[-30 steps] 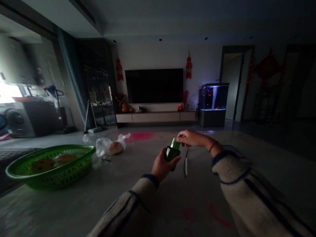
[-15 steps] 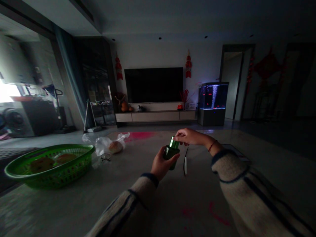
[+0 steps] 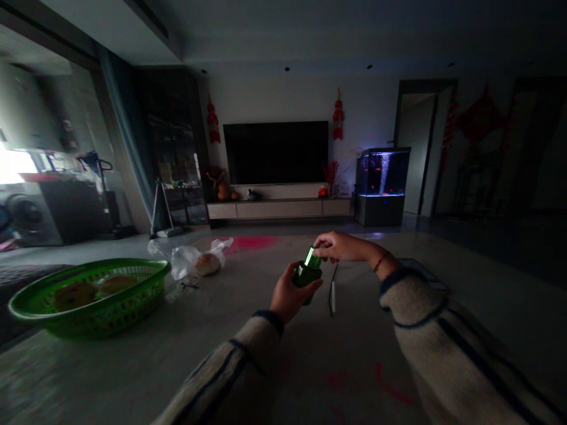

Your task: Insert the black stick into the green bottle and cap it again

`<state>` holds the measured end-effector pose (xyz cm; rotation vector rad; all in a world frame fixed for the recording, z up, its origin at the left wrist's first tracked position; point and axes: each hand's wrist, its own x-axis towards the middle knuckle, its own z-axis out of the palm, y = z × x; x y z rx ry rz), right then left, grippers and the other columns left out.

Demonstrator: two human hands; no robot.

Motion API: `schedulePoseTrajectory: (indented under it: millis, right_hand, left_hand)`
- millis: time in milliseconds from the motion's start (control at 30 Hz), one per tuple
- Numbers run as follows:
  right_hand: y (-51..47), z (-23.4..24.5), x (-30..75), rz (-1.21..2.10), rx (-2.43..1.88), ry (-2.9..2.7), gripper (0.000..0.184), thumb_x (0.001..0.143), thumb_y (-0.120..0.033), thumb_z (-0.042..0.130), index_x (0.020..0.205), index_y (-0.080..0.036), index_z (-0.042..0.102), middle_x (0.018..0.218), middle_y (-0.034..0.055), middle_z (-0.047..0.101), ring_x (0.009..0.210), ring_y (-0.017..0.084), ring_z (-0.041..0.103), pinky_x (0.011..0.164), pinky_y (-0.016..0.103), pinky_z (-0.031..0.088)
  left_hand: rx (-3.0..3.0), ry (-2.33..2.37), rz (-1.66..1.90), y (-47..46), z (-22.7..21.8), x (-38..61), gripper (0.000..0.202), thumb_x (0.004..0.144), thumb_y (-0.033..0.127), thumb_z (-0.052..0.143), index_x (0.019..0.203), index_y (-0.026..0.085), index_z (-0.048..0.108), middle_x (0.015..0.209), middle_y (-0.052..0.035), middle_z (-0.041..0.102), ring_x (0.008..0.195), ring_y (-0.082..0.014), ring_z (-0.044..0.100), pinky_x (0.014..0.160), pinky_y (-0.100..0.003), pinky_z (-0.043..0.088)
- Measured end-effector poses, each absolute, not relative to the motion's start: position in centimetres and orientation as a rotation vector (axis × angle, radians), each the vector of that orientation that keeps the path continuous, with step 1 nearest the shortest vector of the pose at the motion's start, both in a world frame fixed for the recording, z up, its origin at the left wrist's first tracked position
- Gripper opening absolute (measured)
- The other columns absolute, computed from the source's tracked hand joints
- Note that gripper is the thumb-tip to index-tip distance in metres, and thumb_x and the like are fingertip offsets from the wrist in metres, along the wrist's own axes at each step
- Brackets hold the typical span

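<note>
Dim daylight falls from the left across a living room with a wide black television (image 3: 277, 153) and a lit blue fish tank (image 3: 383, 174) beyond a broad grey counter (image 3: 221, 354). Over its middle, the left hand (image 3: 287, 295) is wrapped around a dark green, square-shouldered bottle (image 3: 309, 275), which leans slightly right. Fingers of the right hand (image 3: 332, 245) pinch the shiny green cap (image 3: 311, 255) at its top; how firmly it is seated cannot be told. Probably the low grip steadies the body and leaves the top free for the other hand.

Left of them, a clear plastic bag (image 3: 183, 260) seems to keep a round brown bread roll (image 3: 207, 264) off the surface, with thin-framed glasses (image 3: 190, 283) just in front. An oval green plastic basket (image 3: 142, 301) reaches the counter's left edge, its raised rim likely keeping its contents together. A slim dark-and-white object (image 3: 333, 297) lies near the bottle's right, limiting sideways room there; towards the body, the elbows have more space. The far edge runs well beyond the hands.
</note>
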<state>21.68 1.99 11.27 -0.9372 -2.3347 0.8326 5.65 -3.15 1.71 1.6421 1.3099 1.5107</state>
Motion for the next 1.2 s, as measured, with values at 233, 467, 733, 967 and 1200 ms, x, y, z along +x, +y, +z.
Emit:
schedulePoseTrajectory:
  millis: [233, 467, 733, 967, 1200]
  right_hand:
    - [1.8, 11.5, 21.7, 0.797, -0.927, -2.391, 0.031, 0.074, -0.032, 0.058, 0.097, -0.012, 0.056, 0.067, 0.0013, 0.058, 0.053, 0.008, 0.049, 0.051, 0.021, 0.04]
    - [1.8, 11.6, 22.1, 0.704, -0.8, -2.484, 0.038, 0.073, -0.021, 0.057, 0.11, -0.015, 0.055, 0.075, 0.0011, 0.059, 0.057, 0.009, 0.051, 0.056, 0.022, 0.041]
    - [2.2, 11.2, 22.1, 0.817, -0.778, -2.388, 0.055, 0.074, -0.031, 0.06, 0.123, -0.017, 0.04, 0.101, 0.0071, 0.058, 0.09, 0.016, 0.055, 0.081, 0.03, 0.042]
    - [2.9, 11.0, 21.4, 0.585, -0.88, -2.252, 0.048, 0.072, -0.042, 0.061, 0.108, -0.015, 0.048, 0.08, 0.0022, 0.057, 0.069, 0.012, 0.054, 0.063, 0.025, 0.043]
    - [2.8, 11.1, 21.6, 0.671, -0.781, -2.277, 0.04, 0.069, -0.028, 0.065, 0.104, -0.015, 0.05, 0.081, 0.0017, 0.056, 0.07, 0.01, 0.054, 0.067, 0.025, 0.045]
  left_hand:
    - [1.66, 1.355, 1.54, -3.2, 1.7, 5.3, 0.057, 0.052, 0.034, 0.076, 0.103, 0.019, 0.054, 0.085, -0.0044, 0.065, 0.072, -0.0155, 0.062, 0.063, -0.025, 0.049]
    - [1.64, 1.328, 1.526, -3.1, 1.6, 5.2, 0.06, 0.053, 0.035, 0.076, 0.105, 0.019, 0.052, 0.088, -0.005, 0.064, 0.073, -0.0153, 0.061, 0.064, -0.025, 0.049]
    - [1.698, 1.316, 1.511, -2.7, 1.3, 5.0, 0.062, 0.057, 0.04, 0.073, 0.109, 0.018, 0.049, 0.088, -0.0049, 0.062, 0.078, -0.0168, 0.06, 0.067, -0.028, 0.049]
    - [1.727, 1.324, 1.512, -2.5, 1.2, 5.0, 0.06, 0.057, 0.041, 0.073, 0.107, 0.018, 0.05, 0.086, -0.0045, 0.063, 0.078, -0.017, 0.06, 0.069, -0.028, 0.048]
    - [1.731, 1.307, 1.48, -2.2, 0.8, 4.8, 0.061, 0.056, 0.041, 0.073, 0.107, 0.019, 0.05, 0.089, -0.0051, 0.063, 0.078, -0.0171, 0.06, 0.068, -0.029, 0.048]
